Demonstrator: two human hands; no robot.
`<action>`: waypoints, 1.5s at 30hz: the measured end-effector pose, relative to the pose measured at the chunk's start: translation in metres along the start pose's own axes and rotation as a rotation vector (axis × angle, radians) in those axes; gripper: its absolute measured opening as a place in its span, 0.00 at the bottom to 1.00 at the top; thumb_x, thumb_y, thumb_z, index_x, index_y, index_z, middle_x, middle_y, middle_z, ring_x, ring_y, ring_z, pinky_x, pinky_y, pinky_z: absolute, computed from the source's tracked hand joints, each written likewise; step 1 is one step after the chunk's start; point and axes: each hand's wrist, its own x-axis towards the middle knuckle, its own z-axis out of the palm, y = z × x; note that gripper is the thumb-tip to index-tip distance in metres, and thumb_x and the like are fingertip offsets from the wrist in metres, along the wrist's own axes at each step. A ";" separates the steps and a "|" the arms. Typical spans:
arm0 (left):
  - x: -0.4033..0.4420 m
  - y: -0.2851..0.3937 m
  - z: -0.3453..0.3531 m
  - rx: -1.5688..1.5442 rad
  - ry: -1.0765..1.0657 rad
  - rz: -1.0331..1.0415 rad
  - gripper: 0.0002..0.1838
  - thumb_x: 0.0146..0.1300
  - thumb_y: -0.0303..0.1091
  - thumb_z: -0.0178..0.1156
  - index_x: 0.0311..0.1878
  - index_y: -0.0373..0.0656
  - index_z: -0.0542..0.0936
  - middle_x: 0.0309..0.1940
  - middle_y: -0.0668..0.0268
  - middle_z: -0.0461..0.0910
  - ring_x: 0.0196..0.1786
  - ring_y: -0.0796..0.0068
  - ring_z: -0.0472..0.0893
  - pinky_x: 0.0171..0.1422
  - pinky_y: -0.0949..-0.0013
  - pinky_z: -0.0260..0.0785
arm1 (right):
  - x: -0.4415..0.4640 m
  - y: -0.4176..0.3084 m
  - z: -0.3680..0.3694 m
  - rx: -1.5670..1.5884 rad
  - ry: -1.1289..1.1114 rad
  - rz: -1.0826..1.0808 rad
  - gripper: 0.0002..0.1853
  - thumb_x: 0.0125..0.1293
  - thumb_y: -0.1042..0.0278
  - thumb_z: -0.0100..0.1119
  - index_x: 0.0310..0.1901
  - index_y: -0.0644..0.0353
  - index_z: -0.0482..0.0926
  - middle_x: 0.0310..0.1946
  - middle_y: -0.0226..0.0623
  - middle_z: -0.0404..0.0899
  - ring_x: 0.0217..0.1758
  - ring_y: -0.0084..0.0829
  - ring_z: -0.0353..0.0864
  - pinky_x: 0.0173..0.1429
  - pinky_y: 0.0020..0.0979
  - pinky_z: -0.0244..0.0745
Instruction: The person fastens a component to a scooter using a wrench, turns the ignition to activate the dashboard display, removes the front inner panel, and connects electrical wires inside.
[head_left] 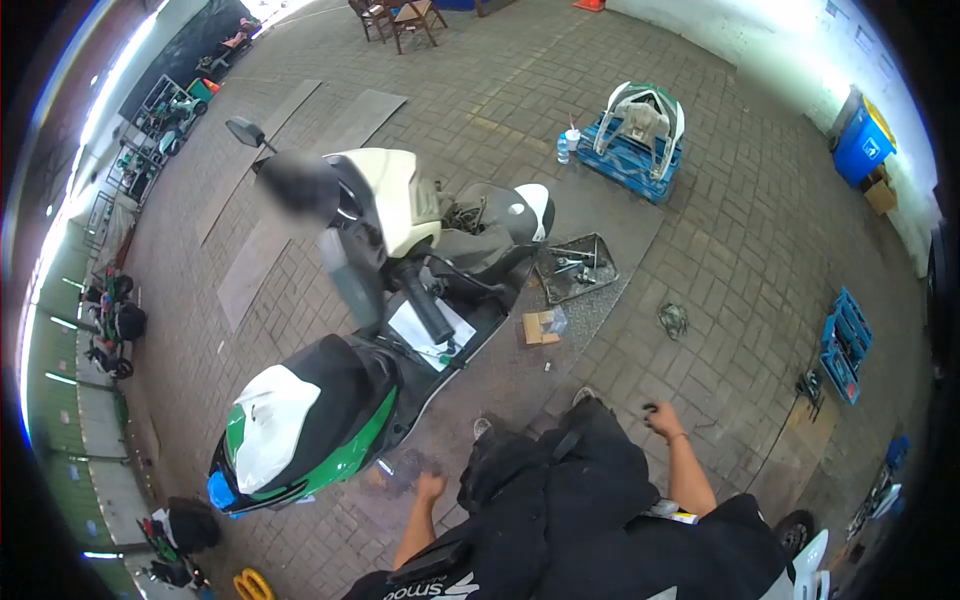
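My left hand (430, 487) hangs low beside the scooter's rear, its fingers curled in, and nothing shows in it. On the other side, my right hand (664, 422) is held out over the brick paving with bent fingers around something small and dark that I cannot make out. The scooter (340, 430) stands to the left, with a white and green tail, a black seat and a cream front panel. Papers (432, 328) lie on its footboard. Next to it, a tool tray (578, 268) and an opened cardboard box (540, 328) rest on a metal plate.
A white and green body panel (645, 118) sits on a blue crate (630, 165) ahead, with a bottle (562, 148) and a cup beside it. A crumpled bundle (673, 320) lies on the paving. Far right are another blue crate (845, 345) and a blue bin (862, 145).
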 end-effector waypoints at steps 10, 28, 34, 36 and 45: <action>-0.010 0.283 -0.031 0.029 0.143 0.423 0.22 0.70 0.46 0.65 0.57 0.39 0.87 0.54 0.45 0.87 0.60 0.43 0.85 0.68 0.48 0.74 | -0.013 0.036 -0.128 0.315 0.094 0.422 0.20 0.70 0.75 0.56 0.61 0.60 0.85 0.40 0.42 0.90 0.34 0.32 0.90 0.32 0.37 0.82; 0.168 0.313 -0.136 -0.564 0.378 0.579 0.12 0.72 0.35 0.67 0.51 0.37 0.86 0.40 0.62 0.88 0.43 0.68 0.85 0.51 0.61 0.80 | -0.011 -0.067 -0.090 0.254 -0.113 0.479 0.19 0.72 0.76 0.56 0.63 0.60 0.83 0.45 0.44 0.90 0.40 0.37 0.90 0.40 0.41 0.84; 0.226 0.389 -0.198 -0.660 0.310 0.603 0.14 0.70 0.39 0.68 0.53 0.40 0.87 0.43 0.59 0.88 0.48 0.60 0.86 0.56 0.57 0.80 | 0.019 -0.131 -0.079 0.349 0.120 0.476 0.20 0.72 0.75 0.53 0.63 0.58 0.82 0.45 0.42 0.90 0.40 0.36 0.90 0.40 0.41 0.84; 0.242 0.410 -0.189 -0.739 0.322 0.561 0.16 0.70 0.40 0.69 0.53 0.41 0.87 0.43 0.57 0.89 0.49 0.57 0.86 0.57 0.55 0.80 | 0.028 -0.164 -0.059 0.375 0.156 0.437 0.20 0.72 0.75 0.53 0.62 0.58 0.83 0.45 0.42 0.89 0.40 0.34 0.90 0.39 0.40 0.84; 0.258 0.442 -0.153 -0.973 0.365 0.389 0.21 0.65 0.47 0.71 0.55 0.44 0.88 0.46 0.50 0.90 0.55 0.45 0.88 0.59 0.49 0.79 | 0.031 -0.276 0.050 0.099 -0.024 0.127 0.20 0.77 0.70 0.56 0.67 0.60 0.81 0.53 0.41 0.87 0.52 0.35 0.87 0.51 0.39 0.83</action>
